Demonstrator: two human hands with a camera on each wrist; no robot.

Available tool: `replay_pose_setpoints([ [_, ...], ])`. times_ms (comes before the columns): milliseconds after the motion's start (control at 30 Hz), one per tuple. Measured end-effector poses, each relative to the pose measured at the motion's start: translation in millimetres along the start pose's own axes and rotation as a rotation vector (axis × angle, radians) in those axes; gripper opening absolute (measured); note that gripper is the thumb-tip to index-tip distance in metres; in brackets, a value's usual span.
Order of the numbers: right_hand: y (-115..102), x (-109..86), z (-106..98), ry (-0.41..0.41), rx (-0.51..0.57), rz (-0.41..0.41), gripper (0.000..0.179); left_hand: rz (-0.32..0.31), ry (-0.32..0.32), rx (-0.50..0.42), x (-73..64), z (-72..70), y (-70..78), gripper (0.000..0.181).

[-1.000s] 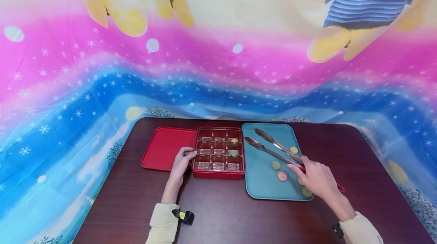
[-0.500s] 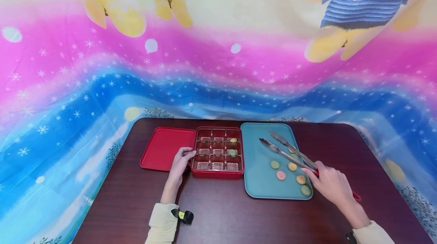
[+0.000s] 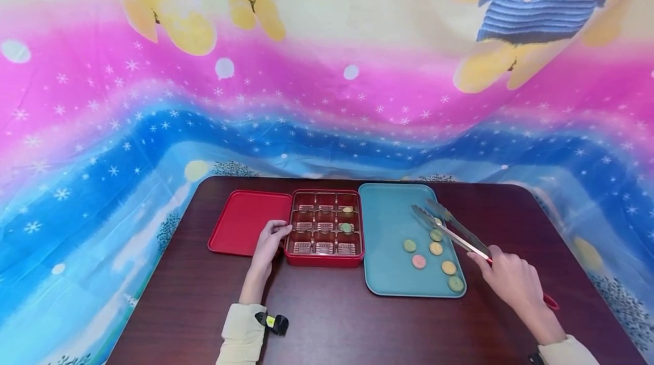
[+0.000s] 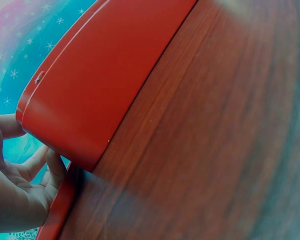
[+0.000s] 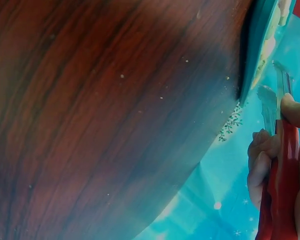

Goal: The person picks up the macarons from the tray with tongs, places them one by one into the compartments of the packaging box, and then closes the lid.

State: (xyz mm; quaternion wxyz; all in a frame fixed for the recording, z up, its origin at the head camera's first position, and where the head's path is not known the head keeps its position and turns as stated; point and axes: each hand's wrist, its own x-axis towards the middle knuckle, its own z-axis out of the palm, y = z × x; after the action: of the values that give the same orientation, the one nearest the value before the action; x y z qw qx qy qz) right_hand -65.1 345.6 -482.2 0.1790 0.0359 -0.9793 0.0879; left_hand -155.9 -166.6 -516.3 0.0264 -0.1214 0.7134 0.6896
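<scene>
My right hand (image 3: pixel 513 280) grips red-handled metal tongs (image 3: pixel 472 244), whose arms are spread above the right side of the teal tray (image 3: pixel 383 263). One tong tip is close to a yellow macaron (image 3: pixel 437 222), which it partly hides; beside that lies a green macaron (image 3: pixel 436 235). A pink macaron (image 3: pixel 419 261) and several more green and yellow ones lie on the tray. My left hand (image 3: pixel 267 246) touches the left side of the red box (image 3: pixel 324 261) with relaxed fingers (image 4: pixel 35 160). In the box's right column sit a yellow macaron (image 3: pixel 347 210) and a green macaron (image 3: pixel 346 227).
A red lid (image 3: pixel 237 223) lies left of the box, partly behind my left hand. The box stands between lid and tray on the dark wooden table (image 3: pixel 327 319). A printed cloth (image 3: pixel 327 98) hangs behind the table.
My right hand has moved right with the tongs, carrying their tips from near the box to the tray's right side. Macarons previously hidden by the hand now show. The left hand stays at the box.
</scene>
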Motion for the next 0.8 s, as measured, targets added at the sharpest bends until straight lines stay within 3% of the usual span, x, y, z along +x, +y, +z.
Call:
replay_pose_setpoints([
  [167, 2.1, -2.0, 2.5, -0.036, -0.006, 0.01, 0.043, 0.002, -0.005, -0.003, -0.8, -0.7, -0.5, 0.035],
  [800, -2.9, -1.6, 7.9, -0.028, 0.024, 0.004, 0.045, -0.009, -0.01, -0.008, -1.9, 0.6, 0.7, 0.037],
])
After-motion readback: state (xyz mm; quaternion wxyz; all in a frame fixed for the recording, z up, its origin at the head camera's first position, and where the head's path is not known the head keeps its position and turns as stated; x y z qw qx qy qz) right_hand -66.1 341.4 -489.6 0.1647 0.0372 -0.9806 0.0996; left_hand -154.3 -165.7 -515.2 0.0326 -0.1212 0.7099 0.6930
